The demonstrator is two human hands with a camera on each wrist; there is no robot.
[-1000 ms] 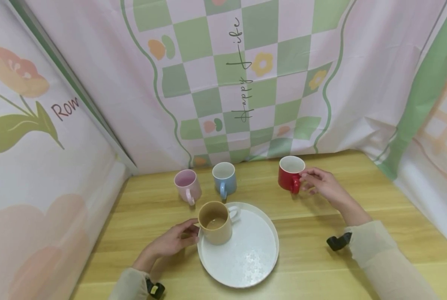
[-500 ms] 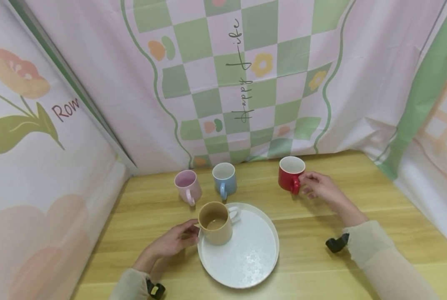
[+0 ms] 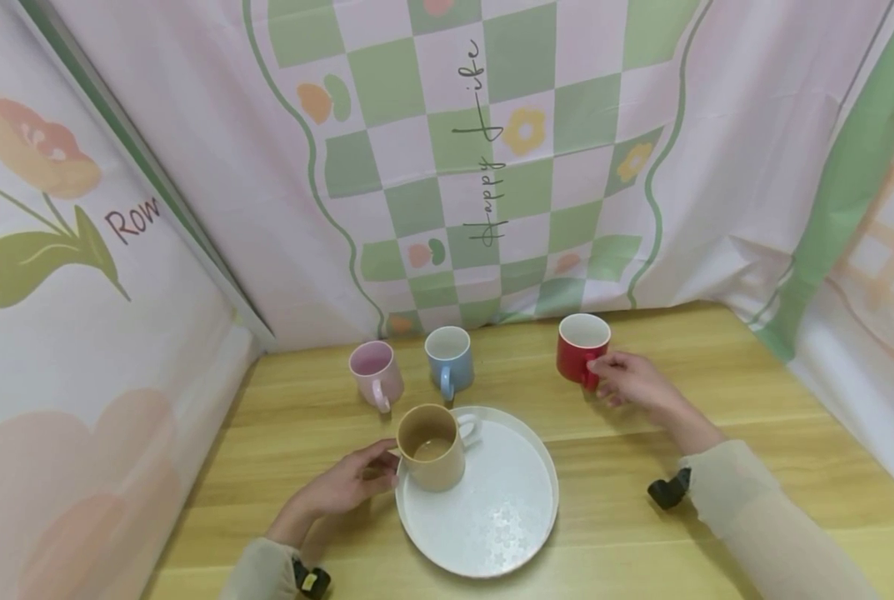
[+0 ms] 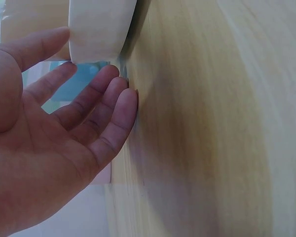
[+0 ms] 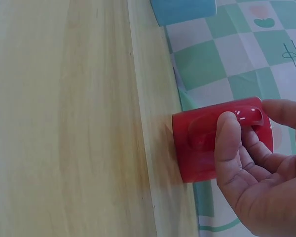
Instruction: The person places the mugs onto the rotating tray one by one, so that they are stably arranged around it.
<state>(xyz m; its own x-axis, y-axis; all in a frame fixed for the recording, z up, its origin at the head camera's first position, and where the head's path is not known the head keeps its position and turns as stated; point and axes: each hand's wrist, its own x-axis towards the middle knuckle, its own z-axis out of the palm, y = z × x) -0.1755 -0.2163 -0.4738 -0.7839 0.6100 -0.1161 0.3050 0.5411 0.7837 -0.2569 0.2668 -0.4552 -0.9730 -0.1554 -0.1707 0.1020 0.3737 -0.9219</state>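
A red mug (image 3: 576,354) with a white inside stands upright at the back right of the table. My right hand (image 3: 630,382) is at its handle; in the right wrist view the thumb (image 5: 228,133) lies on one side of the handle (image 5: 227,121) and fingers curl behind it. At the left rim of the round white tray (image 3: 491,533) is my left hand (image 3: 345,482), its fingers loosely bent. The left wrist view shows thumb and forefinger close against the tray's side (image 4: 99,32). A tan mug (image 3: 432,454) with a white handle sits upright on the tray's left part.
Behind the tray stand a pink mug (image 3: 376,375) and a light blue mug (image 3: 450,362), handles toward the front. A patterned cloth (image 3: 491,192) hangs along the back of the wooden table (image 3: 626,533), with more cloth at both sides.
My right hand has shifted left and slightly forward onto the red mug's handle, its thumb and fingers now around it. The left hand, tray and mugs stay in place.
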